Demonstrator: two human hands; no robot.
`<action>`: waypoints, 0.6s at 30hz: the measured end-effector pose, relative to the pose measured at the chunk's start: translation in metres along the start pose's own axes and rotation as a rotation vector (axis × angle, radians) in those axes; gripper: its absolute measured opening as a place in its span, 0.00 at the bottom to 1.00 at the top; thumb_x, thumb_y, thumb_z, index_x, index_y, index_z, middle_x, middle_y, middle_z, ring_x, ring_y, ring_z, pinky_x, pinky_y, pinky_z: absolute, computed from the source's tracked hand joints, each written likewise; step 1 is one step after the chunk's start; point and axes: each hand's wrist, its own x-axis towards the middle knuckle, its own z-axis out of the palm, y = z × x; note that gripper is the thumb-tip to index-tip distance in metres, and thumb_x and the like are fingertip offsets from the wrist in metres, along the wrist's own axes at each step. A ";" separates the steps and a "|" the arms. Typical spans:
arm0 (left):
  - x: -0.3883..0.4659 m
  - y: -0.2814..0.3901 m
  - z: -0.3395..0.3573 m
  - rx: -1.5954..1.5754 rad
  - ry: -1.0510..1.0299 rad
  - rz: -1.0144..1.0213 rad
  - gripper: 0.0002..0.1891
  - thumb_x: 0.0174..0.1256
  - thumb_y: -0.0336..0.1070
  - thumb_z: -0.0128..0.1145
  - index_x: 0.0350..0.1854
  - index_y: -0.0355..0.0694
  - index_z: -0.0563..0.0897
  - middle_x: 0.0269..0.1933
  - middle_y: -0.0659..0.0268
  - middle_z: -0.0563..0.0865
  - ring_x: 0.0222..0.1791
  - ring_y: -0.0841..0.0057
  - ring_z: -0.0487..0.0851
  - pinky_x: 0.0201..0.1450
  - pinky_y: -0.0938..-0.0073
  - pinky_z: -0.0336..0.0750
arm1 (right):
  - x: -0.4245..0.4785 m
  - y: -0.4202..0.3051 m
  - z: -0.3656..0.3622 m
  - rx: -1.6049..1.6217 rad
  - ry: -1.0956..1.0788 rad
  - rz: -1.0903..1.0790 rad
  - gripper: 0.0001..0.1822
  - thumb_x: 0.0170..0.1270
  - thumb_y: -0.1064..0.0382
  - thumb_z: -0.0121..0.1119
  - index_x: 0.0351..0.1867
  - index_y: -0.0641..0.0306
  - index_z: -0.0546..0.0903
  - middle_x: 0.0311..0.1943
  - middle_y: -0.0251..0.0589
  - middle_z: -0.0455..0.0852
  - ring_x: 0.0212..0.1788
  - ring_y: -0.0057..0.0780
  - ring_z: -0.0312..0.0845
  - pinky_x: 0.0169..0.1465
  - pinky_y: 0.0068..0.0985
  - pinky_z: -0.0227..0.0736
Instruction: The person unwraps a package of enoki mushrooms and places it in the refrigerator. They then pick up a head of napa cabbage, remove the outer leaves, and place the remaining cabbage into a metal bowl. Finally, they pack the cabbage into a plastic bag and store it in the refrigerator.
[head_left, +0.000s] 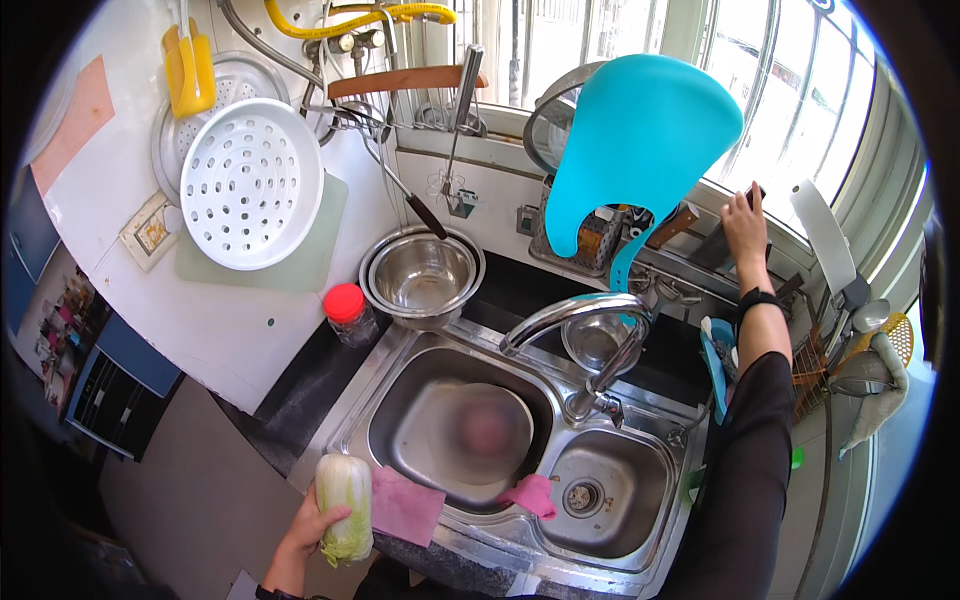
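Observation:
A napa cabbage (345, 506) is gripped upright in my left hand (309, 521), in front of the sink's near left corner. My right hand (744, 229) is stretched out to the rack below the window. Its fingers close around the dark handle of a knife (709, 251), whose wide grey blade shows in part behind the hand. Left of it, a wooden-handled knife (675, 226) stands in the same rack. A turquoise flexible sheet (645, 142) with a notched edge hangs close by and covers part of the rack.
The double steel sink (551, 450) holds a large round pan (420, 435) with blurred contents. A chrome faucet (577, 307) arches over it. Pink cloths (405, 506) lie on its front edge. Nested steel bowls (424, 277) and a red-lidded jar (349, 311) stand behind. Utensils (855, 315) hang at right.

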 end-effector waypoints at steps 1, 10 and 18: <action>0.001 0.000 0.002 0.000 0.002 0.002 0.42 0.50 0.35 0.70 0.68 0.38 0.61 0.58 0.60 0.75 0.58 0.69 0.75 0.61 0.66 0.71 | 0.007 0.013 -0.008 -0.029 0.096 -0.005 0.08 0.61 0.63 0.53 0.35 0.54 0.84 0.43 0.31 0.81 0.60 0.27 0.70 0.77 0.45 0.36; 0.012 0.001 0.015 -0.029 -0.106 -0.003 0.42 0.50 0.35 0.71 0.68 0.39 0.62 0.57 0.61 0.76 0.57 0.70 0.75 0.60 0.67 0.71 | 0.020 0.054 -0.045 -0.098 -0.015 0.002 0.08 0.61 0.61 0.53 0.30 0.46 0.84 0.36 0.25 0.80 0.51 0.22 0.73 0.77 0.45 0.35; -0.008 -0.004 0.002 0.005 -0.072 0.005 0.42 0.49 0.34 0.72 0.67 0.38 0.62 0.57 0.61 0.76 0.57 0.70 0.76 0.60 0.67 0.71 | 0.036 0.075 -0.080 -0.077 0.097 0.063 0.08 0.59 0.64 0.54 0.30 0.48 0.85 0.35 0.27 0.81 0.53 0.23 0.72 0.77 0.40 0.40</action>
